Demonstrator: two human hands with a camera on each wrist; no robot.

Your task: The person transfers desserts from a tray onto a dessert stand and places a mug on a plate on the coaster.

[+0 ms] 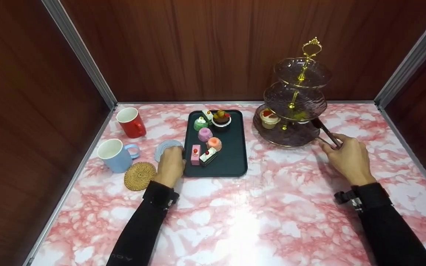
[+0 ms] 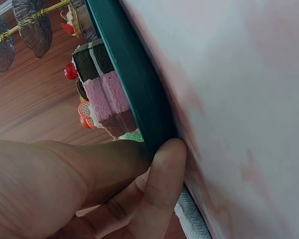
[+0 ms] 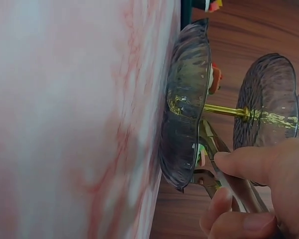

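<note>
My left hand (image 1: 173, 153) lies at the left rim of a dark green tray (image 1: 233, 162) that carries several small cakes. In the left wrist view its thumb (image 2: 162, 169) presses the tray's rim (image 2: 139, 94), with the fingers curled below. A pink block cake (image 1: 195, 154) stands closest to that hand. My right hand (image 1: 338, 147) grips metal tongs (image 1: 325, 132), whose tips reach into the bottom tier (image 1: 287, 142) of a three-tier glass stand (image 1: 295, 96). A cupcake (image 1: 269, 118) sits on that tier. The tongs (image 3: 239, 186) end beside something small behind the glass; whether they clasp it stays hidden.
A red mug (image 1: 131, 122) and a blue mug (image 1: 115, 154) stand at the left. A woven coaster (image 1: 139, 176) and a blue-grey coaster (image 1: 164, 147) lie beside my left hand. Wooden walls close in the pink marble table (image 1: 257, 214) on three sides.
</note>
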